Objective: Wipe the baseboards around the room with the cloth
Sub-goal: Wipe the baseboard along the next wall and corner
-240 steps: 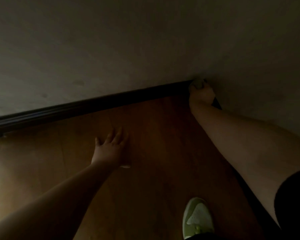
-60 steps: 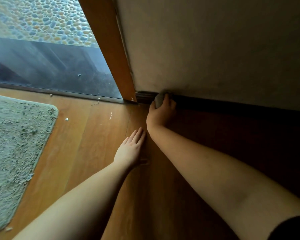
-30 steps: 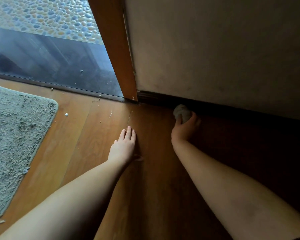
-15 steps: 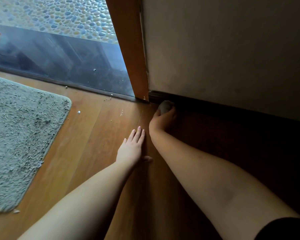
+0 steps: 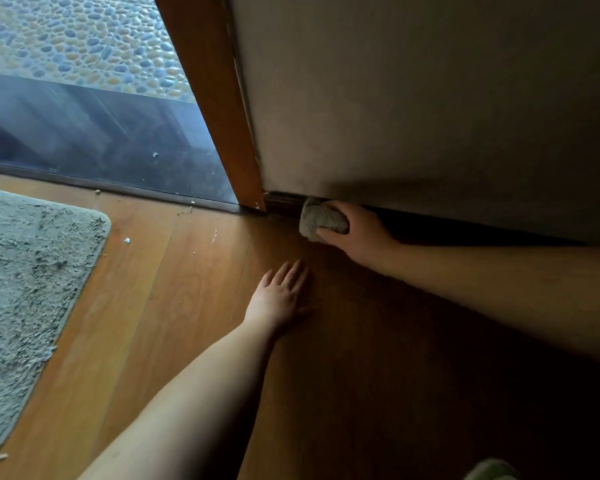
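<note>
The cloth [image 5: 321, 219] (a grey wad) is gripped in the right hand [image 5: 359, 232], bunched ahead of the fingers and pressed against the dark baseboard [image 5: 284, 202] just beside the wooden door frame [image 5: 219, 109]. The left hand [image 5: 278, 296] is laid flat, fingers straight, on the wooden floor [image 5: 174, 289] near the cloth. A shaggy grey rug [image 5: 25, 289] is seen well apart, leftward.

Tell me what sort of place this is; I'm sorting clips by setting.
Probably a room in a home, at a doorway. A wood floor meets a plain wall with a dark baseboard, a shaggy mat lies nearby, and pebble paving shows beyond the door frame.
</note>
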Demonstrator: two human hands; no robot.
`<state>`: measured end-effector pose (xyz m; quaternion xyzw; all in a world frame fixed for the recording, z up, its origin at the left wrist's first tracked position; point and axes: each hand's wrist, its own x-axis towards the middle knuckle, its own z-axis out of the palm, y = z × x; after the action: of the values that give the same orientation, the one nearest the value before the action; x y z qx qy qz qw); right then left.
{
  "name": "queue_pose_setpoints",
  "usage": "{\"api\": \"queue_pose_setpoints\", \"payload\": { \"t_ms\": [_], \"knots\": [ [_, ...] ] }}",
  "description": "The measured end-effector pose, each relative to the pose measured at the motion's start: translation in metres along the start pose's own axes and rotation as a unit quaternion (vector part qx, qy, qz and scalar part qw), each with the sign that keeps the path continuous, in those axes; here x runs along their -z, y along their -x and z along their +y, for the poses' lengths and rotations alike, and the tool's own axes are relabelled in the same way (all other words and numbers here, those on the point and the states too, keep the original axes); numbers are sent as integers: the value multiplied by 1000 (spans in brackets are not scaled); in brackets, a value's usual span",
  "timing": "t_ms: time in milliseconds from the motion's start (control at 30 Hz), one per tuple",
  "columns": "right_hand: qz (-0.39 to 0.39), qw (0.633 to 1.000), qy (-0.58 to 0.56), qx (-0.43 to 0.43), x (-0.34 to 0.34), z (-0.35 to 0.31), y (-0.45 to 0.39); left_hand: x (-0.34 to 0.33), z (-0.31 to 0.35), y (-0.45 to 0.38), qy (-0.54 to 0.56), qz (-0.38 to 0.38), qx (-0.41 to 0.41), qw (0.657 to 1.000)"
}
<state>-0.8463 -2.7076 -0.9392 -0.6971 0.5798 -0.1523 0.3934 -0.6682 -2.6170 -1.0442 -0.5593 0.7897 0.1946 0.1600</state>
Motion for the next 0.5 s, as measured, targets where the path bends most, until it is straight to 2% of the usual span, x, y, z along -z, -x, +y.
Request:
{"api": "queue_pose_setpoints", "payload": {
  "t_ms": [100, 233, 367, 500],
  "knots": [
    [-6, 998, 63, -19, 59, 40, 44, 7, 25, -17, 9, -2, -43, 999],
    [31, 997, 45, -62, 101, 85, 107, 5, 53, -26, 11, -8, -104, 994],
    [114, 988, -23, -102, 94, 110, 143, -5, 74, -17, -5, -24, -140, 990],
    [166, 976, -85, -116, 77, 124, 153, -17, 88, -7, -25, -71, -106, 992]
  ]
}}
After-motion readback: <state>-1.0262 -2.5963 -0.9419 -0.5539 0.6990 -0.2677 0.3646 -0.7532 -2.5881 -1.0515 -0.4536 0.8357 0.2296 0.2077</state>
